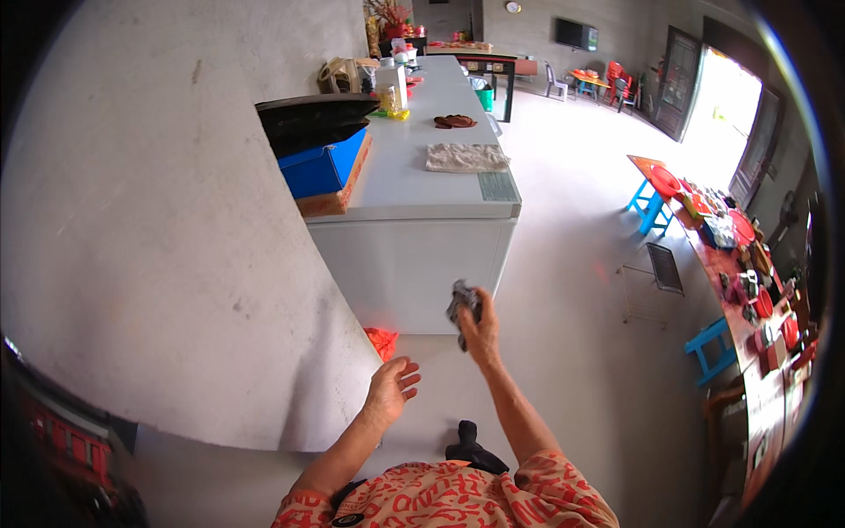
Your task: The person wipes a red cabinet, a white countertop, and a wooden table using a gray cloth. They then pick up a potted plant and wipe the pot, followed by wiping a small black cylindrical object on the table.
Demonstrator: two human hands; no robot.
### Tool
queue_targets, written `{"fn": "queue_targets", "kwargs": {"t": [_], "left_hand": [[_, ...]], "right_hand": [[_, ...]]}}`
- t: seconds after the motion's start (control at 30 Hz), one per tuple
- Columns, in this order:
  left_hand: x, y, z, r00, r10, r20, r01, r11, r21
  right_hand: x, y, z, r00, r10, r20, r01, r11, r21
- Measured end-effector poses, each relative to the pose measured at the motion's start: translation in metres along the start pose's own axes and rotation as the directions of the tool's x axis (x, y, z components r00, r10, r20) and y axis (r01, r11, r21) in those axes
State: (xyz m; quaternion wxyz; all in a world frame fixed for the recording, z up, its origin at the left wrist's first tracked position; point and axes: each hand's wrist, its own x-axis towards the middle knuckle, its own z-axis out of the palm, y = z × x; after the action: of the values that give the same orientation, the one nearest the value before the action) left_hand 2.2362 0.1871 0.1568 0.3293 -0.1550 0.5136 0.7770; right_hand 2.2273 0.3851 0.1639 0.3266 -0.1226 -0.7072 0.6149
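Note:
Crumpled in my right hand (484,330) is a grey cloth (461,302), held out before the near end of a white chest freezer (416,270). My left hand (391,389) is raised beside the wall corner, its fingers apart and nothing in it. Just beyond that hand an orange-red plastic bag (381,342) lies on the floor against the wall. On the freezer lid lie a folded pale towel (466,158) and a brown cloth (455,121). A blue box (323,165) rests on a cardboard box (346,191), with a black item (317,117) on top.
A bare concrete wall (165,231) closes off the left side. Along the right runs a long wooden table (716,264) loaded with red basins and other goods, blue stools (713,350) beside it. A metal-framed folding chair (663,267) stands on the floor. A bright doorway (723,112) opens at the back right.

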Motion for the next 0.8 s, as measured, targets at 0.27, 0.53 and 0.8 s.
{"fn": "queue_targets", "kwargs": {"t": [0.27,0.53,0.8], "left_hand": [[0.079,0.021,0.045,0.985,0.084,-0.154,-0.092,0.995,-0.046],[0.134,0.046,0.051,0.957,0.176,-0.231,-0.198,0.977,-0.078],[0.182,0.085,0.051,0.946,0.203,-0.253,-0.232,0.968,-0.093]], "right_hand": [[0.217,0.022,-0.047,0.914,-0.405,-0.008,0.372,0.846,-0.382],[0.328,0.099,-0.003,0.945,-0.307,0.116,0.280,0.571,-0.772],[0.322,0.103,0.101,0.808,-0.462,0.366,0.566,0.434,-0.701]]}}
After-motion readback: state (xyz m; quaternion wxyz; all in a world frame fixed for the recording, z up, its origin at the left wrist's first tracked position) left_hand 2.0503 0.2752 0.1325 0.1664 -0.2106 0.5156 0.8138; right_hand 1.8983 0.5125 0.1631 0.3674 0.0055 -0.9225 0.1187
